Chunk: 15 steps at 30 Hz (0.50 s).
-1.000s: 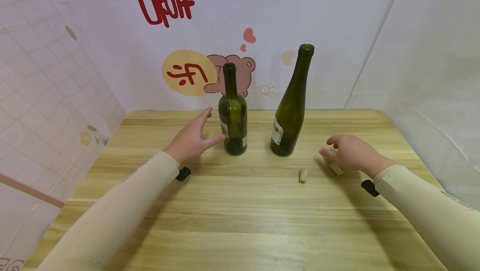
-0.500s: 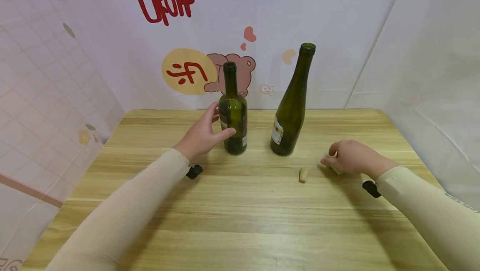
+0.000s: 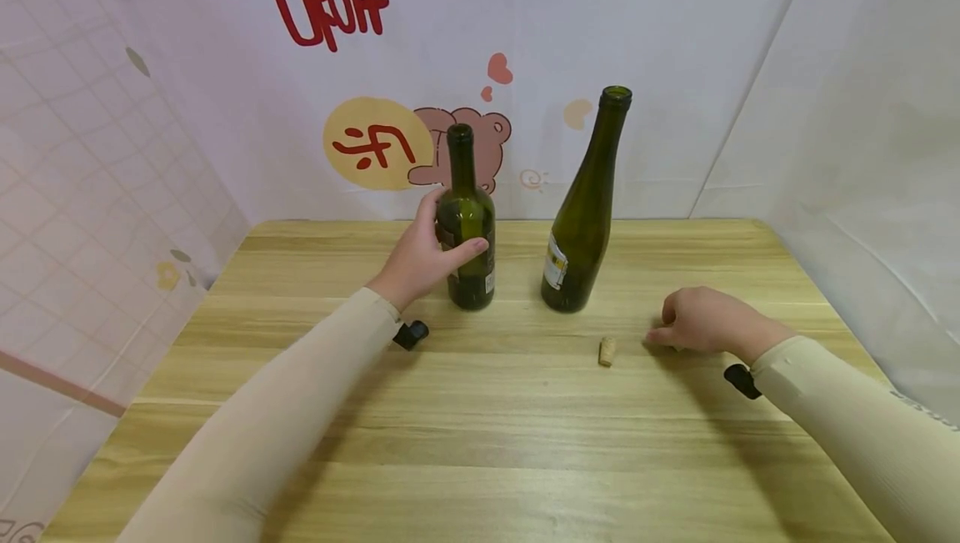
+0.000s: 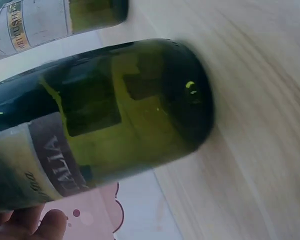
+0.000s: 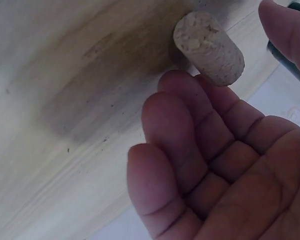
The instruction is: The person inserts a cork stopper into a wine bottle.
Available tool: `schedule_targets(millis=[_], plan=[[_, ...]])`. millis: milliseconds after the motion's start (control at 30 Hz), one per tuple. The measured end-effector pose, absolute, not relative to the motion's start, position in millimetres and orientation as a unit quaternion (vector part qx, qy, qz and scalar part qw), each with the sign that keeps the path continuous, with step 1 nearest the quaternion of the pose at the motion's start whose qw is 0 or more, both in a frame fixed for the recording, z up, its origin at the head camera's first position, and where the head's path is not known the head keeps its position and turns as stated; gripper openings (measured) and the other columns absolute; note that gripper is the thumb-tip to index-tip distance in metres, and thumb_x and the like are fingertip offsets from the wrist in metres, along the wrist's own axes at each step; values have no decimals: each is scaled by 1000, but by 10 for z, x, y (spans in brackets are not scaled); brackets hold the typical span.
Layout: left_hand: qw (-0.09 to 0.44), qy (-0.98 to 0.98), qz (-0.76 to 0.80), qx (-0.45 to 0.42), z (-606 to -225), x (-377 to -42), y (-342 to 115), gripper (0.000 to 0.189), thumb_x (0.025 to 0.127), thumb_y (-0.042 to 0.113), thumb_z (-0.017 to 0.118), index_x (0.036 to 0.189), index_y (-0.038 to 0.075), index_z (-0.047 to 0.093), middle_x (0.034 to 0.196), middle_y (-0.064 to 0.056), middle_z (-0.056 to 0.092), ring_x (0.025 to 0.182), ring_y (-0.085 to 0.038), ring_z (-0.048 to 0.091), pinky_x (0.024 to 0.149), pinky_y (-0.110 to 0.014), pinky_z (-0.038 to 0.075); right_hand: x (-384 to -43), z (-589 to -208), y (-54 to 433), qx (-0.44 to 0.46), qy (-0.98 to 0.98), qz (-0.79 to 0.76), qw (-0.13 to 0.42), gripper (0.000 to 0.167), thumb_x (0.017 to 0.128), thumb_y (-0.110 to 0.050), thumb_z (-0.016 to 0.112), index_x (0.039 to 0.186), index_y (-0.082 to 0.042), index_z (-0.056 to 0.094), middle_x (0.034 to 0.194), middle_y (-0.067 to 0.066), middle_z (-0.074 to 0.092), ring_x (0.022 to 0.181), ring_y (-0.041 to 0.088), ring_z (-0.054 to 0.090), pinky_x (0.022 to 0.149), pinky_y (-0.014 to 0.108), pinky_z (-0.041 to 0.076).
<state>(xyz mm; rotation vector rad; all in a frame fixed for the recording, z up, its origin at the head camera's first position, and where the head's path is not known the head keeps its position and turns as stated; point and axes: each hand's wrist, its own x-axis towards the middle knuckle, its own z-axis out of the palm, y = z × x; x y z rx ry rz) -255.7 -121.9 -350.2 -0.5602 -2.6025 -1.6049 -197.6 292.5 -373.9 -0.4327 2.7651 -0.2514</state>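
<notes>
A green wine bottle (image 3: 472, 280) stands upright on the table, its dark label reading "ITALIA" in the left wrist view. My left hand (image 3: 423, 259) holds it from the left, thumb across the front and fingers behind, partly hidden by the glass. On the right, my right hand (image 3: 705, 322) is low over the table at a cork (image 5: 210, 50). Its bent fingers (image 5: 175, 115) touch or nearly touch the cork, while the thumb (image 5: 290, 30) is apart from it. From the head view that cork is mostly hidden under the hand. Another cork (image 3: 607, 352) stands to its left.
A taller green bottle (image 3: 581, 226) with a slanting neck and a white label stands right of the first one. The wooden table (image 3: 480, 443) ends at a printed white cloth (image 3: 660, 26) behind.
My left hand has moved right and forward until it wraps the wine bottle. My right hand has lowered slightly over the right cork, covering more of it. Bottles and left cork have stayed in place.
</notes>
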Motion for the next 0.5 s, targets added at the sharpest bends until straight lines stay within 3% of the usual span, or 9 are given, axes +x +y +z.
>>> schedule_targets(millis=[200,500], plan=[[23,-820,-546,-172,-3483,-2584,-1159,87,90,48,82,155,27,30,137,-6,60,120,-27,66,105,-54,55,-1961,-3739,2935,-146,971,-87,170,42,91,-40,78,66,-18,54,62,-7,46,60,13,45,58,29,35],[25,-820,-548,-163,-3510,-2584,-1124,84,92,47,80,155,29,28,139,-6,59,122,-27,65,107,-57,52,-1950,-3770,2943,-139,976,-90,142,39,86,-25,73,59,-20,45,58,-8,39,56,11,41,56,29,32]])
